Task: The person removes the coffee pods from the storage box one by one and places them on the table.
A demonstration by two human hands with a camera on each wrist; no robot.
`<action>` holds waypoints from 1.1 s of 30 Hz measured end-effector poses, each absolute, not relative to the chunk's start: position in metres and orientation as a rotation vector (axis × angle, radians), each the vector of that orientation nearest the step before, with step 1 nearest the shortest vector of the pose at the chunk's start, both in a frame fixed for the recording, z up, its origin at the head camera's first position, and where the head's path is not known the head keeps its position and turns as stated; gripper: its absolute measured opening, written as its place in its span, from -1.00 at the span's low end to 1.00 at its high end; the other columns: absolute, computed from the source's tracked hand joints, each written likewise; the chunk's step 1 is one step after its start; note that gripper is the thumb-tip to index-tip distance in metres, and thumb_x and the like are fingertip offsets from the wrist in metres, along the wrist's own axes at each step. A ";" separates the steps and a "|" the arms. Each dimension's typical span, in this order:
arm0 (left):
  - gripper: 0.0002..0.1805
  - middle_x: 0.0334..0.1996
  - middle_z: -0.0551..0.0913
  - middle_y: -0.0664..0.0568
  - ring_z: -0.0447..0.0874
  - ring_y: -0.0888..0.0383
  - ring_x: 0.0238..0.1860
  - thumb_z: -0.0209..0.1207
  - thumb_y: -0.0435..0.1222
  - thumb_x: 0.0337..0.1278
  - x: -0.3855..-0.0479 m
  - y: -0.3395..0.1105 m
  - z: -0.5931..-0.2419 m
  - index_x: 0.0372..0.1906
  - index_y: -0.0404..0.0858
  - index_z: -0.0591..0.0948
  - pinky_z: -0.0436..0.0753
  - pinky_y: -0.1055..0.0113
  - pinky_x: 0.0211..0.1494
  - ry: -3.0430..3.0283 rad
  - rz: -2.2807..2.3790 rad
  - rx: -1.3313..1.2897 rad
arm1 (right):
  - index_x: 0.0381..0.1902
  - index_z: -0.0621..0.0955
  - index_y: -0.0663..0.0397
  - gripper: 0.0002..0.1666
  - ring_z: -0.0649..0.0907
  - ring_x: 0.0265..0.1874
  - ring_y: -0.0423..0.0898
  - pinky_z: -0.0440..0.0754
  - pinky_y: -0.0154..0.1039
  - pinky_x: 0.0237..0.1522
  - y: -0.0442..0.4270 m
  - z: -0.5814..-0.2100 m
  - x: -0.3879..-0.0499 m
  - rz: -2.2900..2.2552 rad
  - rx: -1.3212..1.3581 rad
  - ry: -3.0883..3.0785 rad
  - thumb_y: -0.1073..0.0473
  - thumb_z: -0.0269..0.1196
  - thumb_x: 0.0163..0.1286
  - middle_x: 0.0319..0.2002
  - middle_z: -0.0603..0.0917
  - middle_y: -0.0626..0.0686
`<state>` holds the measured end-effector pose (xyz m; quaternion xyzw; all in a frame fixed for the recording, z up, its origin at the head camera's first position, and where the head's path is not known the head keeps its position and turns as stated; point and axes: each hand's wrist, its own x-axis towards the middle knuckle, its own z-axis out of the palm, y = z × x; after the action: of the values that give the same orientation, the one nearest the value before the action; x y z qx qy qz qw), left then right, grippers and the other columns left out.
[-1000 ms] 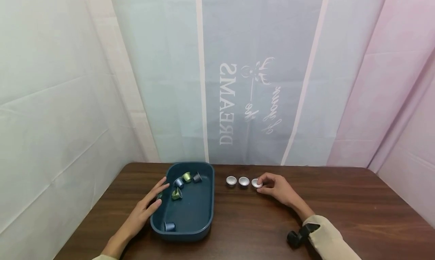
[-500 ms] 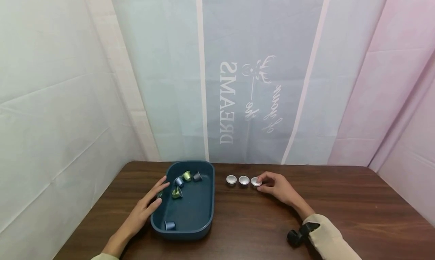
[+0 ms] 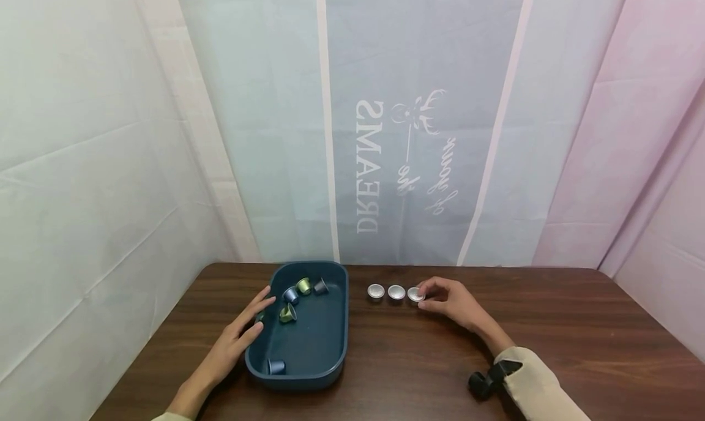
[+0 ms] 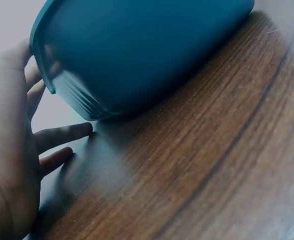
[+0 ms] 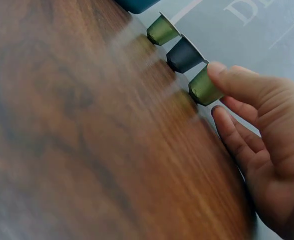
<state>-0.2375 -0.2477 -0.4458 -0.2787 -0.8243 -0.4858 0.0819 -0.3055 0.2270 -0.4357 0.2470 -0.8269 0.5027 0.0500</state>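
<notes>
Three coffee capsules stand foil side up in a row on the table. My right hand [image 3: 453, 301] pinches the green capsule [image 5: 205, 88] at the row's right end between thumb and fingers; it stands on the table. Left of it are a black capsule [image 5: 183, 55] and another green capsule [image 5: 162, 30]. From above, only their silver lids show. My left hand [image 3: 234, 335] rests at the left rim of a dark blue tray [image 3: 346, 323], its fingers spread and fairly straight. Some of its fingers are hidden behind the tray wall in the left wrist view.
Inside the tray lie several tipped capsules, among them a yellow-green one [image 3: 303, 286], a dark one [image 3: 321, 286] and a blue one [image 3: 276, 366]. A fabric curtain [image 3: 286, 133] hangs behind the table [image 3: 418, 372]. A black wrist camera [image 3: 484, 381] sits on the right sleeve.
The right-hand capsule has shifted very slightly within the row, with my right hand still pinching it. My left hand and the capsules in the tray look unmoved.
</notes>
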 end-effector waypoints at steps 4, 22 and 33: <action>-0.49 0.49 0.01 0.06 -0.11 -0.08 0.47 -0.13 -0.40 0.44 -0.237 -0.248 -0.445 0.42 -0.12 0.29 0.03 -0.44 0.19 -2.465 -1.455 -0.815 | -0.23 0.63 0.27 -0.73 0.63 -0.13 0.14 0.58 -0.11 -0.09 0.224 -0.419 -0.297 1.536 0.730 -2.518 0.30 0.43 0.12 -0.10 0.66 0.18; -0.47 0.50 -0.01 0.06 -0.10 -0.03 0.47 -0.14 -0.42 0.43 -0.239 -0.249 -0.448 0.44 -0.15 0.25 0.10 -0.38 0.20 -2.481 -1.400 -0.838 | -0.15 0.63 0.15 -0.73 0.65 -0.23 0.09 0.60 -0.25 -0.26 0.207 -0.382 -0.299 1.549 0.754 -2.420 0.28 0.40 0.18 -0.12 0.65 0.21; -0.47 0.50 -0.01 0.04 -0.09 -0.03 0.47 -0.14 -0.43 0.43 -0.238 -0.250 -0.449 0.45 -0.16 0.24 0.12 -0.36 0.21 -2.484 -1.392 -0.839 | -0.09 0.60 0.31 -0.69 0.61 -0.40 0.10 0.58 -0.24 -0.36 0.152 -0.349 -0.296 1.677 1.121 -2.337 0.34 0.36 0.20 -0.29 0.64 0.20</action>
<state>-0.2382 -0.2501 -0.4491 -0.2815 -0.8336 -0.4673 0.0864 -0.2960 0.1517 -0.3492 0.3630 -0.7567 0.5430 0.0273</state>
